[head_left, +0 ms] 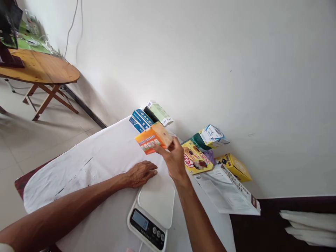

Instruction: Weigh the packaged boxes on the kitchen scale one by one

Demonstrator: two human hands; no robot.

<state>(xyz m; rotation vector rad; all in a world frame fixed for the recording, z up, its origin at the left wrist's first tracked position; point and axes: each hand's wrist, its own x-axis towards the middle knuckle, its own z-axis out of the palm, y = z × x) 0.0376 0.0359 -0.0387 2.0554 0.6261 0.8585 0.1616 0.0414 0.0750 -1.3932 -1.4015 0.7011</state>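
An orange printed box (151, 139) is held above the cloth-covered table (105, 150) near its wall-side edge, clamped in the right hand (175, 157); the left hand (140, 174), apart, rests flattened by a digital scale (159, 206). Cartons (195, 154) line that edge.

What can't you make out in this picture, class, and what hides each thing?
Head view: digits on the scale's display; too small and blurred.
Head view: the orange box's far side; turned away in the right hand.
Head view: most of the purple pack; behind the cookie box.
Head view: the left hand's palm; covered by its own back.
Head view: the whole dark screen; cut off by the left edge.
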